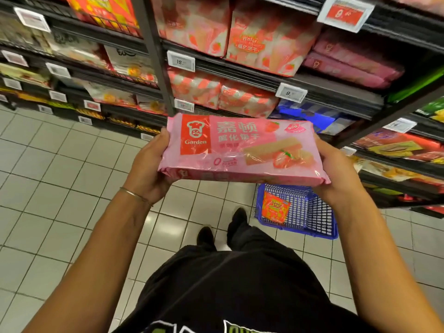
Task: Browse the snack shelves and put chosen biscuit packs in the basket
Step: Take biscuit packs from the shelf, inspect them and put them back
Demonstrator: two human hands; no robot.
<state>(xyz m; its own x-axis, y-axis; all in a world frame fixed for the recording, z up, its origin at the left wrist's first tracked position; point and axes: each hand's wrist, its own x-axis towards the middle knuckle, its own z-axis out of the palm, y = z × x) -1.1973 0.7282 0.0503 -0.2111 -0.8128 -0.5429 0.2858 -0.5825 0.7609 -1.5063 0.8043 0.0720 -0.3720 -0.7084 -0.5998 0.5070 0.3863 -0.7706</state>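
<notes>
Facing snack shelves [312, 88] above floor tiles [60, 176], both hands' fingers [157, 141] grip wafer pack [240, 150].

Print on the pack and the shelf labels
The pink pack [240, 150] reads "Garden" and "嘉顿 威化饼干"; a shelf pack [249, 44] says "Wafer"; a white price tag [180, 61] shows "12.", a second tag [290, 93] "9.", a red tag [341, 13] "9.".

Pink glossy plastic pack of strawberry wafer biscuits [240, 150], sealed, printed face up, long axis running nine to three o'clock, gripped in the air at its short ends by the left hand [149, 169] and right hand [336, 171]. Blue plastic mesh shopping basket [312, 212] on the floor at five o'clock of the pack, with an orange-red snack packet [275, 209] at its nine o'clock wall
</notes>
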